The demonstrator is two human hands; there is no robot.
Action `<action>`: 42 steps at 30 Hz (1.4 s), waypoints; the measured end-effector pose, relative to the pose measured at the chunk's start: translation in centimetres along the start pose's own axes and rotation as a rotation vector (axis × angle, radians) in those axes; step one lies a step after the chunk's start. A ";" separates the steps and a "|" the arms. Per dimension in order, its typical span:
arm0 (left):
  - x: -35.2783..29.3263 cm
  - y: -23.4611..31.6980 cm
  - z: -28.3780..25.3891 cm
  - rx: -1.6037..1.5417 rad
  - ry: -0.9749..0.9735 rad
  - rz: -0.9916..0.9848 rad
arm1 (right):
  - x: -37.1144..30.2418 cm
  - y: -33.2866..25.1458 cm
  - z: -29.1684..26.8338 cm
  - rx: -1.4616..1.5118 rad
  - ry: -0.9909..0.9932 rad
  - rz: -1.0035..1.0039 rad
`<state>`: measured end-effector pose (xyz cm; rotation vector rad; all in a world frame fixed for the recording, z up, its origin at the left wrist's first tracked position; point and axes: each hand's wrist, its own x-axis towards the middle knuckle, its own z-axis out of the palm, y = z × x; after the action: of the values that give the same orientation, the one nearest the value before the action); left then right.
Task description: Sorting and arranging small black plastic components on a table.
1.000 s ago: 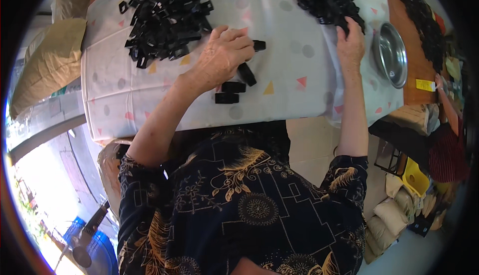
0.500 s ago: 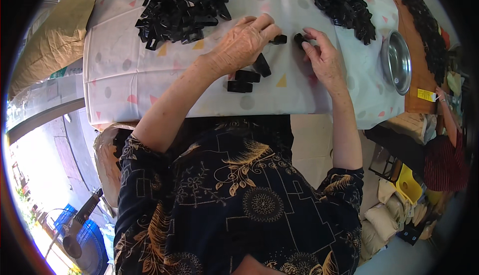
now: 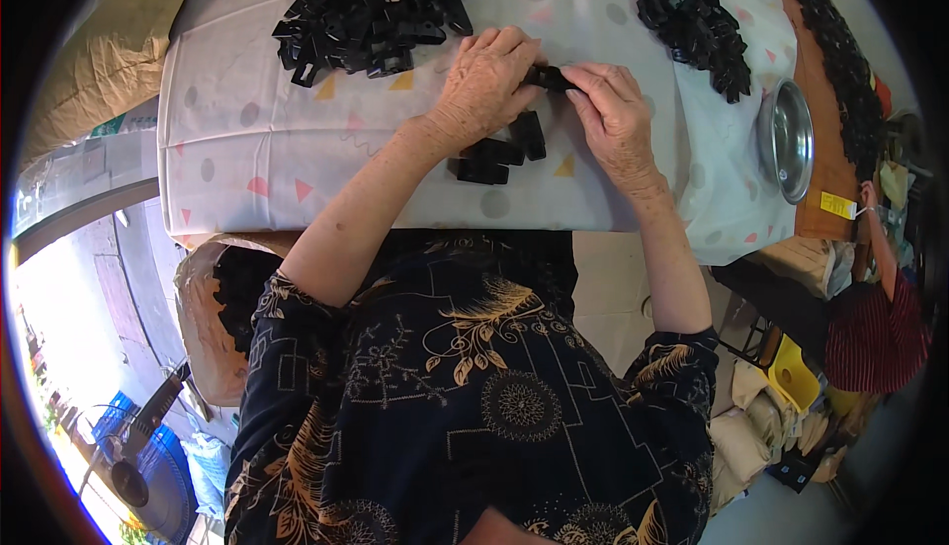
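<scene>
Between the left fingers (image 3: pixel 514 43) and the right fingers (image 3: pixel 598 78), a short black piece (image 3: pixel 549 78), long axis running roughly left to right with a slight dip toward the right. Left fingers curled in over the left end, tips partly hidden; right fingers narrowed to a pinch on the opposite end. Neither side clearly nearer, with one set of fingers at each end. Impossible to tell whether a single piece or two end to end. Just beside, toward the body, three loose pieces: a lone block (image 3: pixel 529 135) pointing away from the body, and a crosswise pair (image 3: pixel 484 165) next to it. Farther out, beyond the left fingers, a big black pile (image 3: pixel 366 11); beyond the right fingers, a smaller pile (image 3: pixel 697 31), then a metal bowl (image 3: pixel 789 150). Underneath, a patterned cloth (image 3: pixel 346 199) over the brown counter (image 3: pixel 828 165).
</scene>
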<state>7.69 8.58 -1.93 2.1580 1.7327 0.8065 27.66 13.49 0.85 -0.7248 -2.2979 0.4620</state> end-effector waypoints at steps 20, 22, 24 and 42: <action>-6.4 3.3 -4.5 -0.049 0.033 0.040 | 1.3 -0.9 -0.7 0.125 -0.284 0.115; -8.5 3.9 -3.8 0.152 0.005 0.125 | 1.6 -2.3 -0.9 0.092 -0.399 0.072; -9.2 3.9 -2.2 0.280 0.007 0.125 | 1.2 -3.2 -1.0 0.065 -0.514 0.016; -31.4 3.8 -21.2 0.170 -0.355 -0.885 | -0.3 -22.4 18.2 0.976 -0.838 -0.257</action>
<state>-5.47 -25.41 9.18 1.2411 2.2706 0.0414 6.92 -6.46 -1.01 0.3225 -2.3544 1.8299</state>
